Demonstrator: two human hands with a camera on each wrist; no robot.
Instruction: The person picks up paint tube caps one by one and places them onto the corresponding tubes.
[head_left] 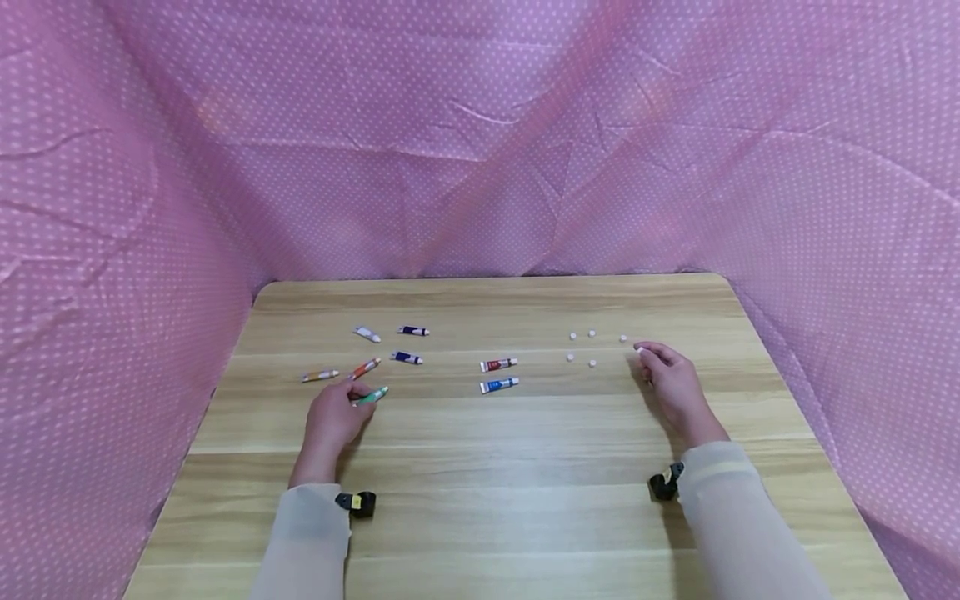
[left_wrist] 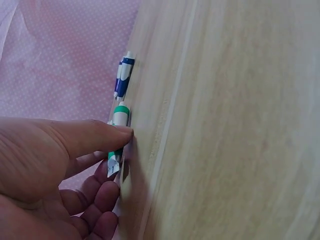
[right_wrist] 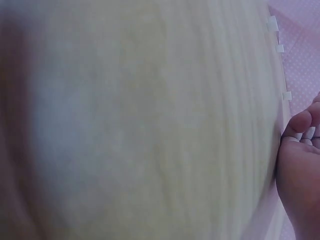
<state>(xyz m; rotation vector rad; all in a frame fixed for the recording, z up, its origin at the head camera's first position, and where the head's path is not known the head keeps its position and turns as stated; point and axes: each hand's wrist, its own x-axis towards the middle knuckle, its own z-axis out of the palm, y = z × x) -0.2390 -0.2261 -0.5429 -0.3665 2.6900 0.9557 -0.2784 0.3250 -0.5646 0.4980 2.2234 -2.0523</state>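
Observation:
In the head view my left hand (head_left: 335, 417) pinches a small green paint tube (head_left: 372, 396) between thumb and fingers, its capped end pointing up and right. The left wrist view shows the thumb across the middle of that green tube (left_wrist: 120, 116). My right hand (head_left: 675, 390) is at the table's right side, its thumb and index finger pinching a small white cap (head_left: 640, 351). In the right wrist view only part of the right hand (right_wrist: 302, 165) shows. Just beyond the left hand lie an orange tube (head_left: 365, 368) and a yellow tube (head_left: 320, 376).
Farther back lie a pale tube (head_left: 367, 334), a purple tube (head_left: 413, 331) and a dark blue tube (head_left: 407, 358). A red tube (head_left: 498, 365) and a blue tube (head_left: 498, 385) lie mid-table. Several white caps (head_left: 592, 363) are left of the right hand. Pink dotted cloth (head_left: 480, 167) surrounds the table.

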